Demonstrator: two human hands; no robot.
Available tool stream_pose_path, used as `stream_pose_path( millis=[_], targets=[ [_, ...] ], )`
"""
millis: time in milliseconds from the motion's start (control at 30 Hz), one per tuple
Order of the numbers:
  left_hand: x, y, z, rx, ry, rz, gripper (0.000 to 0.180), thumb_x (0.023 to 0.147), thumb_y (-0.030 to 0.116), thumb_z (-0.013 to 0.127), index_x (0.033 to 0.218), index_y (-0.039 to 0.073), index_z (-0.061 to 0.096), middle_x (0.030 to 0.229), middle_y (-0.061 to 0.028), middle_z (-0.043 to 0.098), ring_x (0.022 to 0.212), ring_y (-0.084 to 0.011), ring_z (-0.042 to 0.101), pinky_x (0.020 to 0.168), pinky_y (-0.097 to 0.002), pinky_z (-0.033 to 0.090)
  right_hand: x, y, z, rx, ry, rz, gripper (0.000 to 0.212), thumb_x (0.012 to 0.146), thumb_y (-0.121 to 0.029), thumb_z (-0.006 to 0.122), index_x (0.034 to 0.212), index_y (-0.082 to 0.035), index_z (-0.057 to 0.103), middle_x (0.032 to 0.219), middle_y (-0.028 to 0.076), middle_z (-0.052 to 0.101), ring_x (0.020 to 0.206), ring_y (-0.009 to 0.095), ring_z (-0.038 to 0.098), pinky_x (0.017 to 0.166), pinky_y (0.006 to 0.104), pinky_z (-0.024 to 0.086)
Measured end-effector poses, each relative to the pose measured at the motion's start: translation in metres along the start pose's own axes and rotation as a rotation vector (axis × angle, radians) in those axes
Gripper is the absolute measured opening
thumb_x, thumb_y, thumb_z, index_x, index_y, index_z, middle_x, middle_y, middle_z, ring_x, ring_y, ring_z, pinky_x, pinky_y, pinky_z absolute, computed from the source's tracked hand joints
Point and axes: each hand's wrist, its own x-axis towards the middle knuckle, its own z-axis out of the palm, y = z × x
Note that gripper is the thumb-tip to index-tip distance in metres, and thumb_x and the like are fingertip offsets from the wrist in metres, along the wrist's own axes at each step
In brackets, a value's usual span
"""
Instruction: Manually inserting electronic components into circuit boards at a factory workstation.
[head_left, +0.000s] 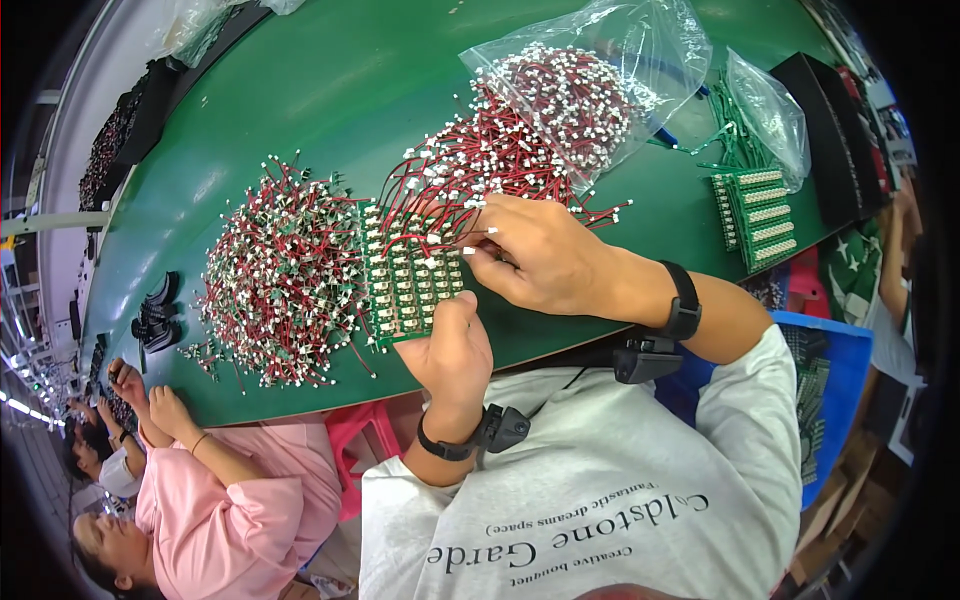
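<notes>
My left hand [452,352] holds the lower right edge of a green circuit board panel [405,325], its thumb lying on top. Rows of small white connectors cover the panel. Over its right side my right hand [548,258] is closed, thumb and forefinger pinching a thin red wire lead [478,236] with small white plugs. More red leads lie across the panel's upper part. They run into a heap of loose red wire leads [470,165] beyond my hands. Left of the panel, touching it, sits a large pile of small boards with red leads [285,280].
A clear plastic bag [640,90] covers part of the wire heap. Stacked connector panels [765,225] and a black box [825,130] stand at the right of the green table [330,80]. Black curved parts [158,315] lie at the left, near a co-worker in pink [235,500].
</notes>
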Motion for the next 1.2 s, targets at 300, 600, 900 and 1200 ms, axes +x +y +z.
stream_pose_path(
  millis=[300, 600, 900, 1200],
  targets=[
    [-0.001, -0.008, -0.013, 0.122, -0.025, -0.088, 0.076, 0.071, -0.017, 0.047, 0.144, -0.001, 0.032, 0.122, -0.0088, 0.054, 0.103, -0.0136, 0.055, 0.086, -0.0249, 0.046, -0.005, -0.004, 0.001, -0.346, -0.09, -0.123, 0.014, 0.077, -0.001, 0.068, 0.088, 0.0, 0.06, 0.08, 0.011, 0.058, 0.067, 0.027, 0.06, 0.056, 0.0364, 0.052],
    [0.001, -0.002, 0.003, 0.012, 0.051, -0.021, 0.047, 0.075, -0.018, 0.047, 0.12, -0.003, 0.05, 0.098, -0.0053, 0.057, 0.078, -0.0091, 0.055, 0.063, -0.0212, 0.044, -0.004, -0.007, -0.003, -0.423, -0.043, -0.043, 0.016, 0.073, 0.002, 0.067, 0.087, -0.001, 0.06, 0.079, 0.007, 0.057, 0.069, 0.023, 0.06, 0.054, 0.033, 0.052],
    [-0.002, -0.006, -0.008, 0.023, 0.034, -0.077, 0.083, 0.075, -0.019, 0.044, 0.152, 0.004, 0.023, 0.106, -0.0027, 0.053, 0.079, -0.006, 0.048, 0.065, -0.0199, 0.041, -0.002, -0.004, 0.009, -0.368, -0.043, -0.129, 0.018, 0.07, 0.003, 0.066, 0.087, -0.002, 0.063, 0.078, 0.007, 0.06, 0.067, 0.024, 0.059, 0.056, 0.0352, 0.052],
    [0.016, 0.016, -0.013, 0.026, 0.115, -0.094, 0.066, 0.069, -0.008, 0.042, 0.135, -0.005, 0.041, 0.124, -0.0207, 0.057, 0.117, -0.0338, 0.058, 0.106, -0.0491, 0.044, 0.004, -0.002, -0.002, -0.136, -0.019, -0.073, 0.009, 0.083, -0.001, 0.067, 0.091, 0.002, 0.064, 0.082, 0.013, 0.062, 0.073, 0.03, 0.062, 0.062, 0.0387, 0.051]
  ],
)
